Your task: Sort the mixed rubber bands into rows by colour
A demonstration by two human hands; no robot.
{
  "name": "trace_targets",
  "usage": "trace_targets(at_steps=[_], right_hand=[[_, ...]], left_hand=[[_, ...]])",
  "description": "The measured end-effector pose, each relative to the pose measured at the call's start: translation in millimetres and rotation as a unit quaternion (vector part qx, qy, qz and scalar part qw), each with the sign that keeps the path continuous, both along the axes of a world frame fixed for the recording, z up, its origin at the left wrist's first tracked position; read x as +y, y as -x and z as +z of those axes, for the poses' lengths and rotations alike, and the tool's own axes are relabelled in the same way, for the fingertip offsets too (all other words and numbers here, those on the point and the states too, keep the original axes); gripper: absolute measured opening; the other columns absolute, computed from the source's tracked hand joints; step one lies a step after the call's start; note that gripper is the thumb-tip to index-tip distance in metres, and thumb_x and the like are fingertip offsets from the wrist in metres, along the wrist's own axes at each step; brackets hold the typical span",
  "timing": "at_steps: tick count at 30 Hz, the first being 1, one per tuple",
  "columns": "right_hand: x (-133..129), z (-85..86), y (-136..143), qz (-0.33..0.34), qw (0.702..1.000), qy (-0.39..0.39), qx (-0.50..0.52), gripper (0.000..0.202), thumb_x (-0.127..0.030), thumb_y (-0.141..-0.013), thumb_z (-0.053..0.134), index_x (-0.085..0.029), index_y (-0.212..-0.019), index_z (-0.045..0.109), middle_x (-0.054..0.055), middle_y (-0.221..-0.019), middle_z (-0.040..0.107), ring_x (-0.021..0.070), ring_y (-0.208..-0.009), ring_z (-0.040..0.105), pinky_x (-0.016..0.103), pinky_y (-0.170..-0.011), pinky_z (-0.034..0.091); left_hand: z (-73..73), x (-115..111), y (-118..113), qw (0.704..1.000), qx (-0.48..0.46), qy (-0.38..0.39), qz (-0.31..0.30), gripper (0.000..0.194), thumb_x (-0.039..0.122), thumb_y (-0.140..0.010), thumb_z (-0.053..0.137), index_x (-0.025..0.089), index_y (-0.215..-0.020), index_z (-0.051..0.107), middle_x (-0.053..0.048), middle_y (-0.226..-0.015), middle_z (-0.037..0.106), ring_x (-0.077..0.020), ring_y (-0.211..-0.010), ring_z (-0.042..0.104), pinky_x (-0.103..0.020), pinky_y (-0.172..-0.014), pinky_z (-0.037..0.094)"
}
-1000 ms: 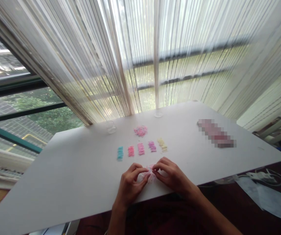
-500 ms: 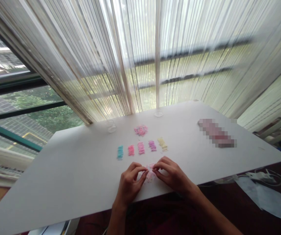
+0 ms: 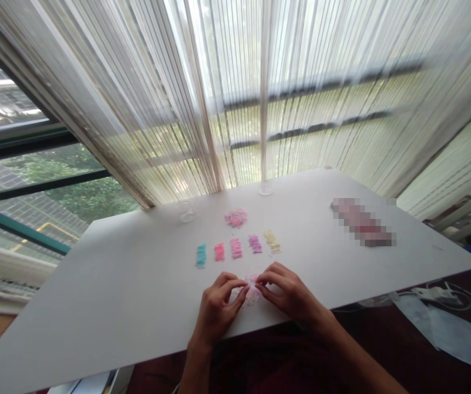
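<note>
Leftmost on the worktop (image 3: 128, 295), towards its far edge, lies a clear item (image 3: 186, 212), then the teal group (image 3: 201, 256) of small pieces and the coral group (image 3: 219, 252). Nearer the body, the left hand (image 3: 219, 305) has thumb and forefinger drawn to a narrow pinch; whether a piece sits in it, I cannot tell. Further along come the far pile (image 3: 236, 218), the pink group (image 3: 236, 248) and, close to the body between the two hands, the near pile (image 3: 253, 298), partly hidden by fingers. Handling this pile well probably calls for the lightest fingertip pinch, since hard pressure could flick such tiny pieces away; steadying both wrists should help, as should spreading the pieces thinly so that one can be singled out. Past the purple group (image 3: 255, 244) and the yellow group (image 3: 272, 242), the right hand (image 3: 288, 290) mirrors that narrow pinch, its contents equally unclear, and would do best keeping its knuckles clear of both groups
</note>
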State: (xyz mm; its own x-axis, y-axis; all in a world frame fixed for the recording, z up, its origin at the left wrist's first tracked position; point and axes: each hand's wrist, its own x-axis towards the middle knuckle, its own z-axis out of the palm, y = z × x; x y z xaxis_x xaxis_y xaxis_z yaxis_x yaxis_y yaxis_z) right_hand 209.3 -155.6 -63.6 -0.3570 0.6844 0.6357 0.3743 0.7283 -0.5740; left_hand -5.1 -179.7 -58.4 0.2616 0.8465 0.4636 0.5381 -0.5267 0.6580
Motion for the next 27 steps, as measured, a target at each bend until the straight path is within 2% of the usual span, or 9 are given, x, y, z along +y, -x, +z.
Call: trace_targets(at_steps=[5, 27], right_hand=[[0.1, 0.8, 0.3, -0.002, 1.0, 0.001, -0.001, 0.007, -0.02, -0.097, 0.062, -0.022, -0.096, 0.069, 0.003, -0.08, 0.065, 0.0173, -0.075, 0.063, 0.028, -0.067, 0.054], [-1.2, 3.8, 0.5, 0.004, 1.0, 0.003, 0.003, 0.008, -0.02, -0.096, 0.061, -0.022, -0.096, 0.069, 0.004, -0.08, 0.065, 0.0174, -0.074, 0.063, 0.029, -0.067, 0.054]], left_hand=[[0.9, 0.4, -1.1, 1.0, 0.007, 0.005, -0.004, 0.014, 0.027, -0.095, 0.064, 0.02, -0.103, 0.073, -0.004, -0.089, 0.064, -0.0082, -0.059, 0.05, -0.019, -0.053, 0.046], [2.3, -0.3, -1.6, 1.0, 0.004, 0.0, 0.008, 0.014, 0.027, -0.096, 0.063, 0.019, -0.096, 0.074, -0.004, -0.086, 0.065, -0.0069, -0.054, 0.048, -0.019, -0.05, 0.044]])
